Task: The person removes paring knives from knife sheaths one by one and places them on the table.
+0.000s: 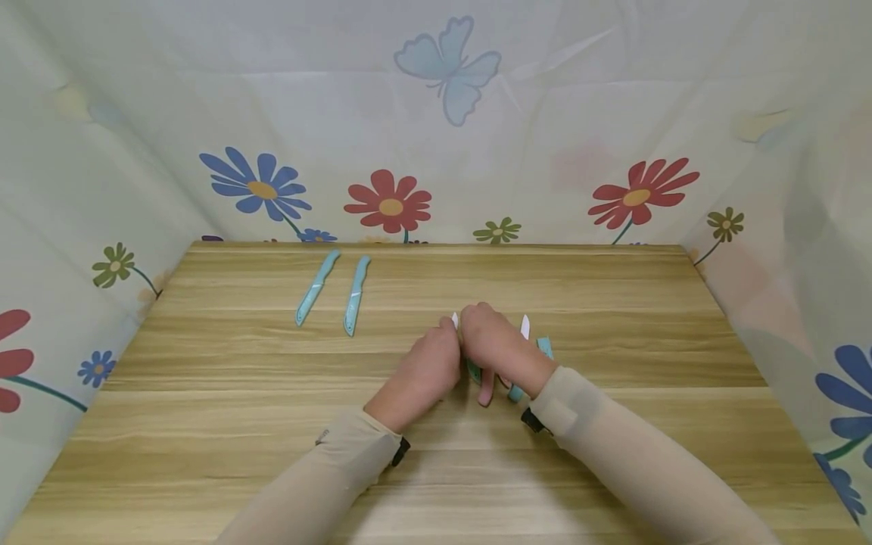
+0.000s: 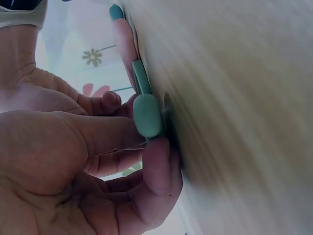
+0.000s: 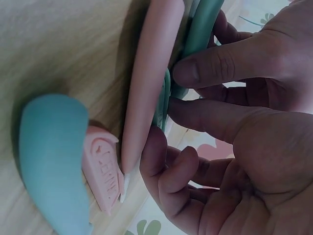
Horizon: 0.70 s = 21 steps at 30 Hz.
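Close together on the table, my left hand [image 1: 424,365] pinches the green handle of a paring knife [image 3: 204,30], its thumb lying on the handle. A white blade tip [image 1: 455,319] shows between the hands in the head view. Beside it, my right hand [image 1: 500,342] pinches a green blade sheath [image 3: 161,107] between thumb and finger. Right beside these fingers lies a pink-handled knife [image 3: 151,73], its white blade [image 1: 525,327] bare. A pink sheath [image 3: 101,166] with raised lettering rests next to a teal handle [image 3: 53,156], partly hidden under the right wrist in the head view.
Two light-blue sheathed knives [image 1: 318,289] lie side by side at the back left of the wooden table [image 1: 238,424]. A white cloth with printed flowers [image 1: 545,136] walls the table at the back and both sides.
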Tool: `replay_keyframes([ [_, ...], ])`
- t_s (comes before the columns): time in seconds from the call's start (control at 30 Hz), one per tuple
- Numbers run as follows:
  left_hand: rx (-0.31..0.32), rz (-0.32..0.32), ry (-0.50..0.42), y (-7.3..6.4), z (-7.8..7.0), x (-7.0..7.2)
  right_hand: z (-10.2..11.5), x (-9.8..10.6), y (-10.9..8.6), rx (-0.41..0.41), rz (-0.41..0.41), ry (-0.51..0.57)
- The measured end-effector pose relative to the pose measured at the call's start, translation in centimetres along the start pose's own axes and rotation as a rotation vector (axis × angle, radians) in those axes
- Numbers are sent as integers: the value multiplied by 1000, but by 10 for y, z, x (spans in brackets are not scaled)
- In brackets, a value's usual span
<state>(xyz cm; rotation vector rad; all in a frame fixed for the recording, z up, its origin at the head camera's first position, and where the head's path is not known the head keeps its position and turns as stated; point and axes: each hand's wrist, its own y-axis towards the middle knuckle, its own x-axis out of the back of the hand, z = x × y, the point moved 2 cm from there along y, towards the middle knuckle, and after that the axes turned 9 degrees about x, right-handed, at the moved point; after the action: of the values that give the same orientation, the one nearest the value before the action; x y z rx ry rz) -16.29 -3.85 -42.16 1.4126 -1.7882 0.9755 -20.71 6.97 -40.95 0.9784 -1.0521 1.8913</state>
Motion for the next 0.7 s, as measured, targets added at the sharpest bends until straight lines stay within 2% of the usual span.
replay_keyframes([
  [0.3,37,34,-23,0,-2,-2,1,3,-3,32,-5,-32],
  [0.53,35,26,7,1,-3,-3,-3,10,-1,1,-16,-73],
  [0.7,48,17,14,5,0,-3,-6,13,-3,22,-32,-92],
])
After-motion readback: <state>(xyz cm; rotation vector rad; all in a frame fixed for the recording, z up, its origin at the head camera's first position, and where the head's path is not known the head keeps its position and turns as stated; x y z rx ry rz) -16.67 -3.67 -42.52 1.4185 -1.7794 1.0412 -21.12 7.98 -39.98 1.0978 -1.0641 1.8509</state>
